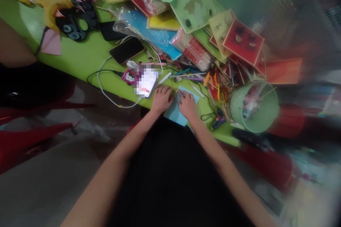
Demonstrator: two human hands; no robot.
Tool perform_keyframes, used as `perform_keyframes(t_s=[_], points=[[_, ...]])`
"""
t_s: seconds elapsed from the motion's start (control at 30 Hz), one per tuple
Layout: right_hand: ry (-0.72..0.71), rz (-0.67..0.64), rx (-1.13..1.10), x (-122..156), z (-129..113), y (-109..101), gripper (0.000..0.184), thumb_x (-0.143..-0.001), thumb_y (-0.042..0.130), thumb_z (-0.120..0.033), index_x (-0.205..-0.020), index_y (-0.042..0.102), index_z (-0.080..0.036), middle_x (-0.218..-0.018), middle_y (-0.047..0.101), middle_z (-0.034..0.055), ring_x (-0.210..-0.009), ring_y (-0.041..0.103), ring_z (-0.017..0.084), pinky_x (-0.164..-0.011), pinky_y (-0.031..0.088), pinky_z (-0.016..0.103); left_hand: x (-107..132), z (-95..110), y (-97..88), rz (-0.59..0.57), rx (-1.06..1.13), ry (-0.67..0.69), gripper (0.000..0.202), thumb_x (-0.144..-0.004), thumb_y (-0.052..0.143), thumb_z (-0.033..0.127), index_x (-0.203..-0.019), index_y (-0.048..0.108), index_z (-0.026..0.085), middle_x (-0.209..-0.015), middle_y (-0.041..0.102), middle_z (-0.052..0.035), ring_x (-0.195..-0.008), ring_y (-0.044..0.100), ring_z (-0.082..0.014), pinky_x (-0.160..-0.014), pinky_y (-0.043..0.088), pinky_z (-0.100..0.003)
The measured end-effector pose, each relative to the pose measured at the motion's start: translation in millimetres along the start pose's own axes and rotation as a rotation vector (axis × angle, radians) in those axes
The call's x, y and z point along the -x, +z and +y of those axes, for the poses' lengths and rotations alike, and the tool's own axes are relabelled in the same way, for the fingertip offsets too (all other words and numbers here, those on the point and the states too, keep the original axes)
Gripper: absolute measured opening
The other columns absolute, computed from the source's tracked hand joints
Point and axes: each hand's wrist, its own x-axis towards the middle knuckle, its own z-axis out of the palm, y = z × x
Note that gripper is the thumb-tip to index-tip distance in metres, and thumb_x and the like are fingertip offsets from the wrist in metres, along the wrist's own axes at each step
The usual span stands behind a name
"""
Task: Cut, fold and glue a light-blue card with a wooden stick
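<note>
A light blue sheet of paper point(174, 112) lies at the near edge of the green table point(80, 58). My left hand point(161, 99) rests on the table at the sheet's left side, fingers curled down against the surface. My right hand point(187, 104) lies on top of the blue sheet, fingers pressed flat on it. Both hands sit close together. A pale stick shows between their fingertips, and I cannot make out whether either hand grips it.
A black phone point(126, 50) and a white cable point(106, 94) lie left of my hands. A green mesh cup point(253, 108) with sticks stands at the right. Coloured paper packs point(157, 32), cards and pens pile up behind. Another person's arm point(13, 48) shows at far left.
</note>
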Motion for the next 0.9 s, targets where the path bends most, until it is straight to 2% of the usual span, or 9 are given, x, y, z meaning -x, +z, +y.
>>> perform_keyframes(t_s=[0.17, 0.43, 0.57, 0.67, 0.77, 0.9], points=[[-0.01, 0.002, -0.015, -1.6, 0.5, -2.5, 0.059, -0.102, 0.053, -0.031, -0.16, 0.044, -0.024, -0.146, 0.053, 0.0175, -0.124, 0.046, 0.035, -0.109, 0.044, 0.052, -0.3, -2.1, 3.4, -0.011, 0.042, -0.019, 0.042, -0.097, 0.057, 0.035, -0.137, 0.062, 0.022, -0.141, 0.062, -0.0144, -0.135, 0.05, -0.0362, -0.114, 0.036, -0.053], [-0.013, 0.029, 0.001, 2.2, 1.9, 0.8, 0.06, -0.103, 0.049, -0.03, -0.162, 0.04, -0.025, -0.15, 0.052, 0.0164, -0.126, 0.047, 0.036, -0.107, 0.045, 0.054, -2.4, -0.4, -0.2, 0.009, 0.04, -0.03, 0.037, -0.095, 0.062, 0.036, -0.129, 0.065, 0.022, -0.137, 0.065, -0.0126, -0.131, 0.054, -0.0362, -0.11, 0.04, -0.052], [0.064, 0.066, -0.006, 14.2, 6.2, 7.0, 0.061, -0.104, 0.047, -0.032, -0.162, 0.038, -0.017, -0.154, 0.05, 0.0184, -0.128, 0.048, 0.037, -0.107, 0.045, 0.054, -4.2, -1.7, -3.1, -0.005, 0.054, -0.042, 0.039, -0.094, 0.065, 0.042, -0.128, 0.065, 0.022, -0.137, 0.064, -0.013, -0.131, 0.053, -0.0361, -0.111, 0.04, -0.051], [0.13, 0.088, -0.008, 23.6, 11.2, 9.1, 0.061, -0.102, 0.048, -0.033, -0.16, 0.04, -0.017, -0.151, 0.051, 0.0205, -0.125, 0.049, 0.037, -0.104, 0.046, 0.054, -3.4, -2.4, -6.5, -0.015, 0.07, -0.044, 0.039, -0.093, 0.067, 0.042, -0.126, 0.067, 0.022, -0.138, 0.064, -0.0125, -0.131, 0.054, -0.0351, -0.112, 0.04, -0.05], [0.165, 0.069, 0.001, 26.4, 17.3, 5.8, 0.06, -0.101, 0.052, -0.033, -0.157, 0.044, -0.015, -0.145, 0.054, 0.0225, -0.122, 0.052, 0.038, -0.102, 0.046, 0.054, 4.8, 0.0, -11.2, -0.021, 0.066, -0.044, 0.034, -0.093, 0.065, 0.036, -0.124, 0.068, 0.022, -0.139, 0.064, -0.0121, -0.128, 0.056, -0.0341, -0.109, 0.043, -0.05], [0.18, 0.086, 0.024, 22.8, 29.2, -0.6, 0.062, -0.098, 0.058, -0.033, -0.155, 0.047, -0.012, -0.146, 0.051, 0.0233, -0.128, 0.048, 0.04, -0.107, 0.042, 0.055, 28.6, 9.5, -17.7, -0.027, 0.015, -0.058, 0.031, -0.095, 0.06, 0.028, -0.124, 0.069, 0.025, -0.14, 0.065, -0.0096, -0.125, 0.058, -0.0339, -0.106, 0.044, -0.052]])
